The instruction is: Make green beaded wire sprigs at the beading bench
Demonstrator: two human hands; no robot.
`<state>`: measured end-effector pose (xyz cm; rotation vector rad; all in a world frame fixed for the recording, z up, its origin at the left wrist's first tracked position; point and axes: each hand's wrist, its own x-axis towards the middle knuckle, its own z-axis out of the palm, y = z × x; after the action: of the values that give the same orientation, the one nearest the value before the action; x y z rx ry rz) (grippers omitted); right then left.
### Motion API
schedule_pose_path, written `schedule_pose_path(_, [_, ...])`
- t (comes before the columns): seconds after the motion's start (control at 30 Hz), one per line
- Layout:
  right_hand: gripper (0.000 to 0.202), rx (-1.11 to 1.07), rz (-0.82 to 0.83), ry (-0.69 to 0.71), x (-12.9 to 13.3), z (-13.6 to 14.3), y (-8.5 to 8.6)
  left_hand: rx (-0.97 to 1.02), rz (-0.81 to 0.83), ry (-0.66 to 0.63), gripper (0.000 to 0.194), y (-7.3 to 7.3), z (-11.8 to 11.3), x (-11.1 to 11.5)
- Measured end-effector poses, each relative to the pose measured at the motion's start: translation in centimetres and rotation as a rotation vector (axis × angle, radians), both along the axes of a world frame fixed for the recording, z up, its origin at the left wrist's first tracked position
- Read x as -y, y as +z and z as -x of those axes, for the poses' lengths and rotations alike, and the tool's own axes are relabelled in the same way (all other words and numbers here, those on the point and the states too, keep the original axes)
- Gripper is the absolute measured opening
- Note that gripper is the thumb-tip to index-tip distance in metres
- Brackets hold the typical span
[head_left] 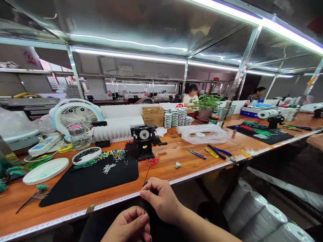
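Observation:
My right hand [161, 198] is at the table's front edge, thumb and fingertips pinched on a thin dark strand [147, 174]. The strand rises from the fingertips toward a small pile of red pieces [152, 161]. Lower and to the left, my left hand [128, 224] is closed in front of the edge, thumb against curled fingers; what it holds, if anything, is hidden. Nearest to both hands lies a black mat [101, 183] bearing silvery bits [109, 168] and many-coloured beads [118, 154]. Behind it stands a black hand-cranked winder [144, 143] with a dial and a row of white spools [113, 132].
To the left are a white lid [45, 171], a dish of dark pieces [86, 155], a jar [79, 137] and a fan [78, 116]. Tweezers [196, 154], a yellow tool [211, 153] and blue-handled pliers [219, 151] lie right. Co-workers sit beyond; large spools [267, 215] stand below.

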<state>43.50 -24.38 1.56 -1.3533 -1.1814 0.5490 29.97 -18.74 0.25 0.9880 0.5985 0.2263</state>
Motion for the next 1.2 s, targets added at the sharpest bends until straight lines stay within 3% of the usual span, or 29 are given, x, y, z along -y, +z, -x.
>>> schedule_pose_path(0.17, [0.009,0.078,-0.082,0.081,-2.7,0.2,0.3,0.030,0.054,0.109,0.036,-0.1,-0.1,-0.5])
schedule_pose_path(0.27, [0.010,0.194,-0.203,-0.075,-3.7,-0.9,0.1,0.023,0.139,0.220,0.035,-0.3,0.1,-0.7])
schedule_pose_path(0.37, [0.014,0.172,-0.181,-0.207,-2.7,-1.8,-0.3,0.012,0.196,0.326,0.037,-0.2,0.4,-0.7])
schedule_pose_path(0.43, [0.017,-0.028,-0.045,-0.100,-1.3,-1.6,-0.7,0.033,0.200,0.356,0.033,-0.1,0.7,-0.5])
schedule_pose_path(0.53, [0.025,-0.398,0.155,0.176,0.7,0.2,-1.3,0.106,0.223,0.342,0.021,0.1,0.8,-0.3])
schedule_pose_path(0.67, [0.025,-0.542,0.071,0.236,1.6,2.7,-2.1,0.119,0.300,0.390,0.015,0.1,0.8,0.0])
schedule_pose_path(0.77, [0.023,-0.469,0.003,0.185,1.5,3.4,-2.4,0.121,0.327,0.421,0.015,0.2,0.7,0.0])
schedule_pose_path(0.93, [0.024,-0.202,-0.007,-0.044,1.8,3.5,-2.4,0.166,0.330,0.408,0.015,0.3,0.7,-0.1])
schedule_pose_path(1.2, [0.018,-0.174,-0.052,-0.034,2.1,3.8,-2.1,0.190,0.313,0.378,0.018,0.1,0.6,0.0])
